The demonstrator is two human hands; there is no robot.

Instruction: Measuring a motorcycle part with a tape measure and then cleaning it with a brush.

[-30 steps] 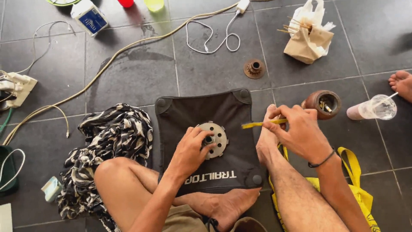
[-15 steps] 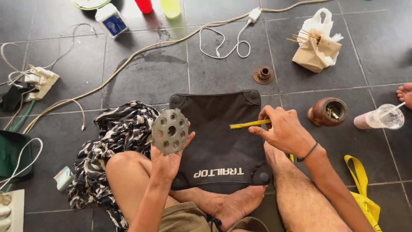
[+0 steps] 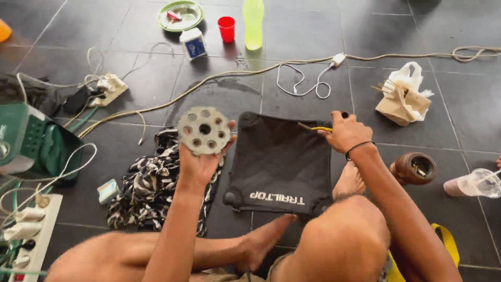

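Observation:
My left hand (image 3: 199,163) holds up a round grey metal disc (image 3: 203,130) with several holes and notched edges, lifted above a black-and-white patterned cloth (image 3: 150,183). My right hand (image 3: 345,132) grips a thin yellow-handled tool (image 3: 314,127) over the far edge of a black padded mat (image 3: 279,163) that lies on the dark tiled floor. The mat's surface is bare. My bare legs and feet lie around the mat's near side.
A brown pot (image 3: 415,168) and a plastic cup (image 3: 474,183) stand right of the mat. A paper bag with sticks (image 3: 402,100), cables, a power strip (image 3: 27,230), a green machine (image 3: 28,141), a red cup (image 3: 226,28) and a yellow-green bottle (image 3: 253,22) lie around.
My left hand lifted the disc off the mat and raised it to the left. My right hand moved with the tool toward the mat's far edge. The view tilted up and left.

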